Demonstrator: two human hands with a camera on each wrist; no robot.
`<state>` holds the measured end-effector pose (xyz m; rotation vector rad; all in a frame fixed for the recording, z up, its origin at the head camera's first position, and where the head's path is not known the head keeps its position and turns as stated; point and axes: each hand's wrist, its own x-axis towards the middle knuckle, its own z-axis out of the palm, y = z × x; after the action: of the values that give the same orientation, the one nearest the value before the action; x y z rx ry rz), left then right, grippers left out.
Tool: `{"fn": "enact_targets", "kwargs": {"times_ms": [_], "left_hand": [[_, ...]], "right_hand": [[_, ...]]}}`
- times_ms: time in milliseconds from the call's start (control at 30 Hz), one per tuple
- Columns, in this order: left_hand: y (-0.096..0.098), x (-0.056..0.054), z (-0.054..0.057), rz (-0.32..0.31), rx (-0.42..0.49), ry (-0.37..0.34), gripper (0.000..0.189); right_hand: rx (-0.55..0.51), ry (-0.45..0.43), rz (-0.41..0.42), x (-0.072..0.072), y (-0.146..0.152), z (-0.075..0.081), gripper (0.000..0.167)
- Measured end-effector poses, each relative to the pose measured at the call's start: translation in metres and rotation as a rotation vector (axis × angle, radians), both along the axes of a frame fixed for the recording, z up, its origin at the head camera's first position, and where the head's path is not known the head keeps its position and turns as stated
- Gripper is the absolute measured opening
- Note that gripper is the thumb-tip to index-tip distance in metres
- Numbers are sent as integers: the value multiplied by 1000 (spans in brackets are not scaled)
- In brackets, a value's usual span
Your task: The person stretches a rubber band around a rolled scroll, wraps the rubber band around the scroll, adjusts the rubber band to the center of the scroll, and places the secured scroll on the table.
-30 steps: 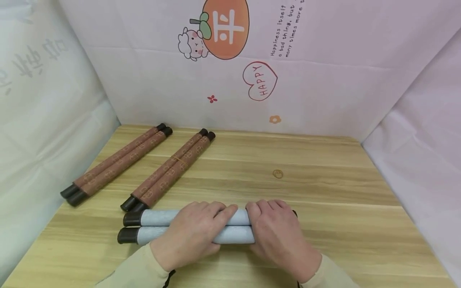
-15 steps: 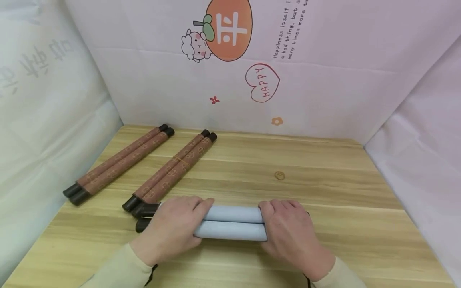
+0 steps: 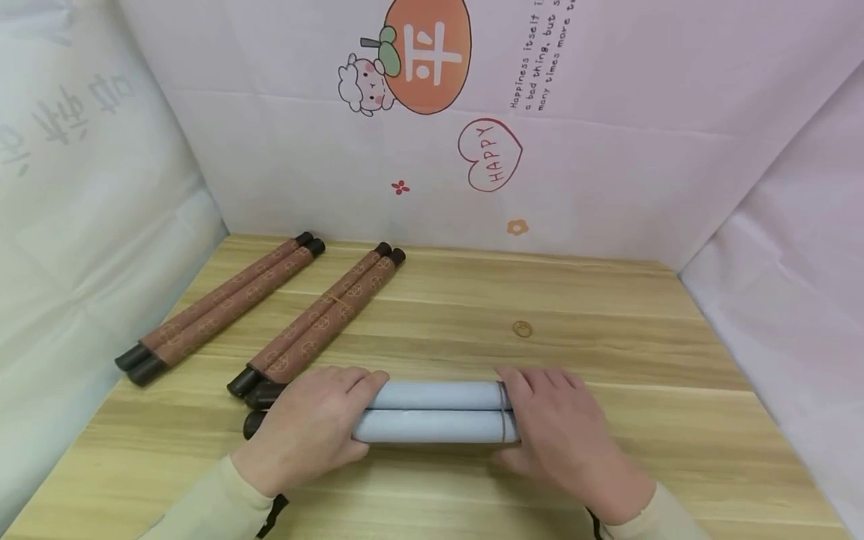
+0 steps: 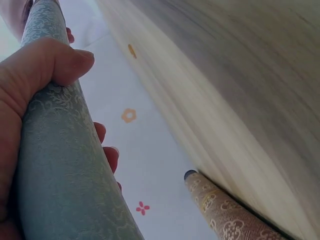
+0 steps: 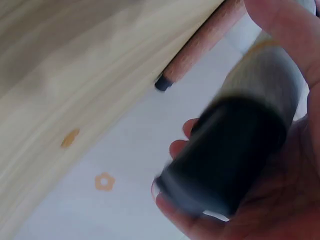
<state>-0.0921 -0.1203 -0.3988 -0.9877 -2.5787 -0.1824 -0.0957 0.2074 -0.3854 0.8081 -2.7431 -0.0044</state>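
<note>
You've got the pair of pale blue, fabric-covered rolls [image 3: 432, 427] in both hands, side by side, crosswise over the near part of the wood-grain tabletop [image 3: 607, 322]. Your left hand [image 3: 304, 424] grasps them toward the left end, fingers wrapped round; dark brown end caps [image 3: 253, 424] poke out past it. Your right hand [image 3: 567, 435] grips the right end, fingers curled about the dark cap in the right wrist view. Thin tan band [image 3: 503, 413] runs across both rolls, right beside that hand. Left caps overlap the near end of a brown, gold-patterned fabric roll pair [image 3: 324, 319] in head view; can't tell if they touch. That pair has a thin rubber band [image 3: 340, 301] round its middle. A second brown patterned pair [image 3: 219, 307] lies left of it, apart. Loose tan rubber band [image 3: 523, 328] sits on the wood beyond your right hand.
</note>
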Motion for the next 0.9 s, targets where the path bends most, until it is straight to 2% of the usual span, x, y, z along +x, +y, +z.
{"fn": "enact_targets", "kwargs": {"times_ms": [233, 500, 900], "left_hand": [[0, 2, 2, -8, 7, 24, 80], [5, 3, 4, -16, 10, 37, 77], [10, 4, 4, -17, -5, 24, 76]], "right_hand": [[23, 81, 46, -5, 5, 0, 63], [1, 138, 72, -4, -2, -7, 57], [-4, 121, 64, -1, -13, -11, 69]]}}
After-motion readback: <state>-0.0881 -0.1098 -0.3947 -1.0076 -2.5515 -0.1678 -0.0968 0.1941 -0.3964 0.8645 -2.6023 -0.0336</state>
